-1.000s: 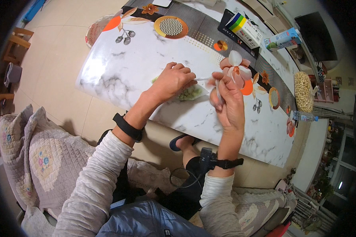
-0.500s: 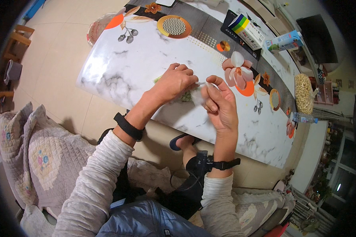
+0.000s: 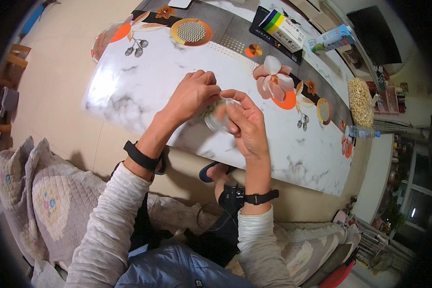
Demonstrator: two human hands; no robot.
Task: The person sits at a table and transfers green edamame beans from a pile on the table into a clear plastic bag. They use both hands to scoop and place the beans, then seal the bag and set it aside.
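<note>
Above the marble-patterned tabletop (image 3: 149,91), my two hands meet near the front edge. Between them is a small clear plastic bag (image 3: 216,122), blurred by motion, with something green showing in it. My right hand (image 3: 247,120) pinches the bag with thumb and forefinger, the other fingers curled. My left hand (image 3: 194,93) is closed at the bag's upper left, knuckles up; its fingertips are hidden behind the hand. Each wrist wears a black strap, and a small black device sits on the right one (image 3: 233,194).
Toward the back right stand a white carton with coloured stripes (image 3: 283,31) and a blue drink carton (image 3: 331,38). A bulging bag of pale pieces (image 3: 360,103) and a plastic bottle (image 3: 362,132) lie at the right edge. Quilted seat covers (image 3: 57,201) are beside me.
My hands have come closer together. The bag has swung in toward my left hand, and the strip stretched between my hands no longer shows. The whole view has shifted slightly.
</note>
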